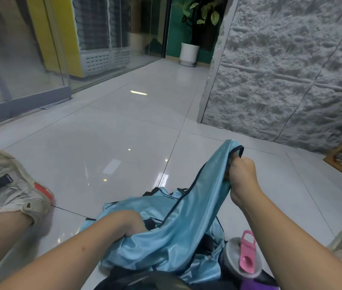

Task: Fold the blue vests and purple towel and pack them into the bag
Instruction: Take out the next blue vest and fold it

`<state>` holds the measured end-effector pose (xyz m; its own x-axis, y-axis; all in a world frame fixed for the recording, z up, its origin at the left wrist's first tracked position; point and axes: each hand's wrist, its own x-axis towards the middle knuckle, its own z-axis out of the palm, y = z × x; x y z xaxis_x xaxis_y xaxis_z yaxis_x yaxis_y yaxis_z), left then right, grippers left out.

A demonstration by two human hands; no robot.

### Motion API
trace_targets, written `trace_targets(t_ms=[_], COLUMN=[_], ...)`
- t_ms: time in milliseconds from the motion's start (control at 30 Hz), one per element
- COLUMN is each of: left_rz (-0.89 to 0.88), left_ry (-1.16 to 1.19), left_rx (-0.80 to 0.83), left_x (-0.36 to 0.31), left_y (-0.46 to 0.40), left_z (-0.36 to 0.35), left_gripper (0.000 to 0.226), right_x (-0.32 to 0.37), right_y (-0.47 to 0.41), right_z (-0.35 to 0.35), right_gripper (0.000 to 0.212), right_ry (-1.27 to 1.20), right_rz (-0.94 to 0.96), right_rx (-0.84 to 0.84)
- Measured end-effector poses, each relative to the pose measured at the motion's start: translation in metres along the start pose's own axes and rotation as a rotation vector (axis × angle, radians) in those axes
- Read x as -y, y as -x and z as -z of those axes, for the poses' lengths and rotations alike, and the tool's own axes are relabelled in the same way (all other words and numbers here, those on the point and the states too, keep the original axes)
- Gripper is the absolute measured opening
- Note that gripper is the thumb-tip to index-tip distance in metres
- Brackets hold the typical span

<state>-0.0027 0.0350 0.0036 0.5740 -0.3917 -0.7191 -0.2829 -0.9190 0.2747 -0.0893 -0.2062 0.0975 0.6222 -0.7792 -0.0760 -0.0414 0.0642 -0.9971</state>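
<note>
Your left hand (132, 225) has its grip bunched in the shiny cloth of a blue vest (165, 237), fingers curled into the fabric close to your lap. Just right of that grip, a bottle (243, 262) with a pink lid stands beside a scrap of purple, probably the towel (249, 286), not yet folded as far as you can see. Under the vest lies dark material, likely the bag (145, 279), though you cannot tell if anything is packed. Farther out, your right hand (242, 174) pinches the vest's dark-trimmed edge and holds it up above the floor (103, 132). Judging by the crumpled cloth, folding has barely begun; vests, towel and packing all remain.
</note>
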Motion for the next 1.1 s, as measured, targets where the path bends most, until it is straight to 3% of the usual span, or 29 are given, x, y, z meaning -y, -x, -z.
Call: trace_targets(t_ms=[67, 133, 200, 267, 400, 500, 600, 700, 867, 967, 1033, 1100], left_rz=[-0.074, -0.180, -0.273, -0.299, -0.239, -0.303, -0.443, -0.606, -0.858, -0.582, -0.427, -0.367], left_ry=[0.149, 0.410, 0.642, 0.697, 0.645, 0.877, 1.177, 1.489, 2.060, 2.109, 1.981, 1.802], left_rx=[-0.010, -0.118, -0.215, -0.252, -0.576, -0.713, -0.725, -0.611, -0.160, 0.004, 0.205, 0.267], left_x=[0.000, 0.003, 0.005, 0.008, 0.005, 0.003, 0.002, -0.007, -0.005, -0.007, -0.012, -0.014], left_y=[0.001, 0.000, -0.003, -0.003, 0.009, 0.016, 0.024, 0.039, 0.061, 0.061, 0.061, 0.060], left_z=[0.004, 0.006, 0.009, 0.015, 0.034, 0.046, 0.057, 0.067, 0.085, 0.087, 0.078, 0.068], left_gripper=[0.065, 0.038, 0.031, 0.033, 0.024, 0.029, 0.026, 0.020, 0.007, 0.018, 0.035, 0.025], right_x=[0.002, 0.004, 0.006, 0.008, 0.013, 0.015, 0.021, 0.024, 0.036, 0.042, 0.044, 0.044], right_y=[0.002, 0.005, 0.007, 0.007, 0.008, 0.003, 0.002, 0.004, 0.005, 0.009, 0.012, 0.012], right_z=[-0.001, -0.002, -0.002, -0.002, -0.001, 0.002, 0.002, 0.002, 0.003, 0.003, 0.004, 0.006], right_gripper=[0.040, 0.040, 0.037, 0.032, 0.033, 0.061, 0.045, 0.039, 0.041, 0.042, 0.039, 0.034], right_ry=[-0.017, -0.043, -0.087, -0.093, -0.007, 0.060, 0.018, -0.065, -0.218, -0.275, -0.343, -0.381], right_rz=[-0.021, -0.054, -0.081, -0.087, -0.019, -0.009, -0.076, -0.130, -0.137, -0.146, -0.165, -0.189], right_rx=[0.004, 0.020, 0.064, 0.091, 0.038, -0.042, -0.009, 0.071, 0.194, 0.275, 0.324, 0.350])
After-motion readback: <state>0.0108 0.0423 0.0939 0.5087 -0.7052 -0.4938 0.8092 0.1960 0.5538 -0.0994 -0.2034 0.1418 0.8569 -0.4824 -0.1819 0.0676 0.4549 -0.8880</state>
